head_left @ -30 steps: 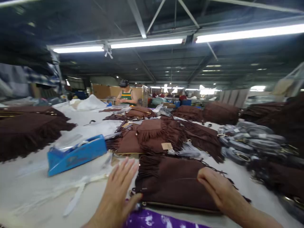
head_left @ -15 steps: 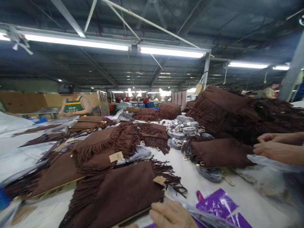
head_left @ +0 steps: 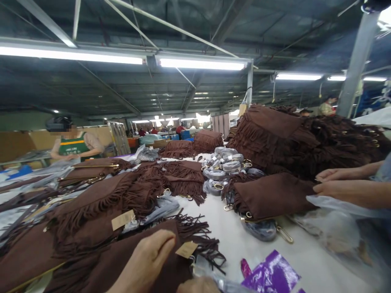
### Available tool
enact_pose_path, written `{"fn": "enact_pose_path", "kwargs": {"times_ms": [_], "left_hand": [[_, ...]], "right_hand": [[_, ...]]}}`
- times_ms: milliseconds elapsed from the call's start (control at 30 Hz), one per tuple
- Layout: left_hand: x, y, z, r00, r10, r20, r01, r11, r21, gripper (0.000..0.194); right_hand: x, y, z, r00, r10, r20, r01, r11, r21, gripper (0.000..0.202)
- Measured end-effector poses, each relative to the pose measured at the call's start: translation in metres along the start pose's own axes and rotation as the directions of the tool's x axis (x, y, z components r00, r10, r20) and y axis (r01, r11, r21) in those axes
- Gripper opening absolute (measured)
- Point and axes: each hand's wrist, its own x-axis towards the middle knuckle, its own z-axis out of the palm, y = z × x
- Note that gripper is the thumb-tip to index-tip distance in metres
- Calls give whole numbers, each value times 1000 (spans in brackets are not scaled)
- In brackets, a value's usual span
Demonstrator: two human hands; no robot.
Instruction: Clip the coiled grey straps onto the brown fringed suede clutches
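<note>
My left hand (head_left: pixel 149 254) lies over a dark brown fringed bag (head_left: pixel 119 248) at the bottom, its fingers curled together; anything in them is hidden. Only the back of my right hand (head_left: pixel 198 285) shows at the bottom edge, beside the bag's lower right part, and its fingers are out of sight. A tan paper tag (head_left: pixel 186 249) lies on the bag's right side, between fringe and hands. Clear plastic with a grey strap (head_left: pixel 210 272) sits just right of the tag. Left of my left hand is another brown bag (head_left: pixel 88 207) with its own tag (head_left: pixel 123 219).
At right, a co-worker's hands (head_left: pixel 342 185) are at a brown bag (head_left: pixel 271 195) beside clear plastic (head_left: pixel 339 232). Plastic-wrapped straps (head_left: pixel 226 162) are piled mid-table. Behind rises a large heap of fringed bags (head_left: pixel 271 134). A purple packet (head_left: pixel 271 274) lies front right. Another person (head_left: pixel 77 144) stands far left.
The view has turned to the right, so things appear further left. My left hand has come up from the bottom edge over the bag; my right hand has dropped mostly out of view.
</note>
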Motion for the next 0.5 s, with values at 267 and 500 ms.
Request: {"fn": "enact_pose_path", "kwargs": {"times_ms": [267, 500], "left_hand": [[-3, 4, 6, 970, 210, 119, -233, 943, 239, 17], [-92, -33, 19, 905, 405, -130, -242, 742, 625, 15]], "right_hand": [[-69, -136, 213, 934, -130, 334, 50, 970, 238, 19], [-67, -127, 219, 920, -142, 364, 13, 943, 332, 27]]}}
